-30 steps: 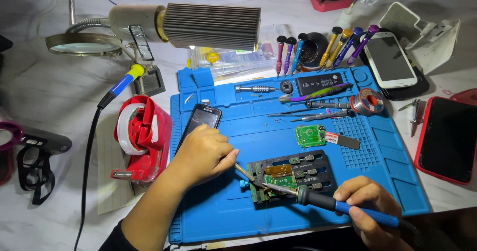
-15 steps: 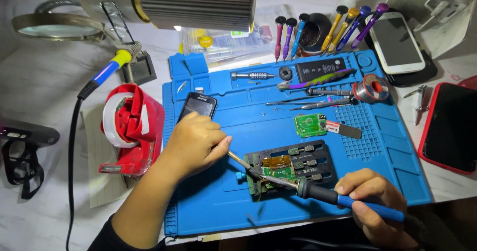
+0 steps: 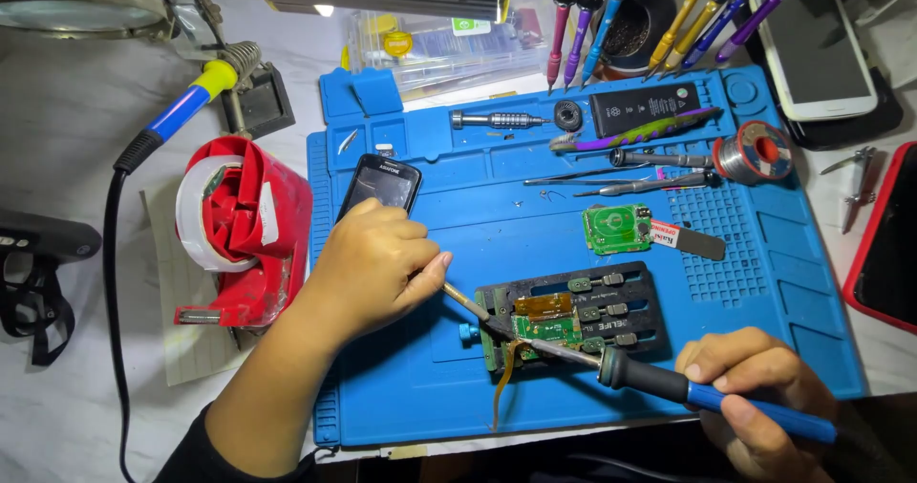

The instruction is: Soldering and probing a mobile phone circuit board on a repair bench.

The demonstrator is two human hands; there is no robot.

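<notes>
My left hand (image 3: 373, 268) pinches a thin metal tool (image 3: 468, 301) whose tip reaches the green circuit board (image 3: 544, 328). That board is clamped in a black board holder (image 3: 621, 306) on the blue work mat (image 3: 458, 206). My right hand (image 3: 755, 402) grips the blue handle of a soldering iron (image 3: 669, 383), and its metal tip lies across the same board. An orange flex strip (image 3: 506, 378) hangs from the board's front edge.
A small black phone (image 3: 382, 185) lies just behind my left hand. A second green board (image 3: 616, 228), tweezers (image 3: 611, 189), solder spool (image 3: 755, 156) and screwdrivers (image 3: 583, 20) sit farther back. A red tape dispenser (image 3: 244, 230) and another soldering iron in its stand (image 3: 191, 101) are left. Phones (image 3: 817, 48) lie right.
The view has closed in and shifted over the mat. Both hands stay at the clamped board; the iron tip and the thin tool have shifted only slightly.
</notes>
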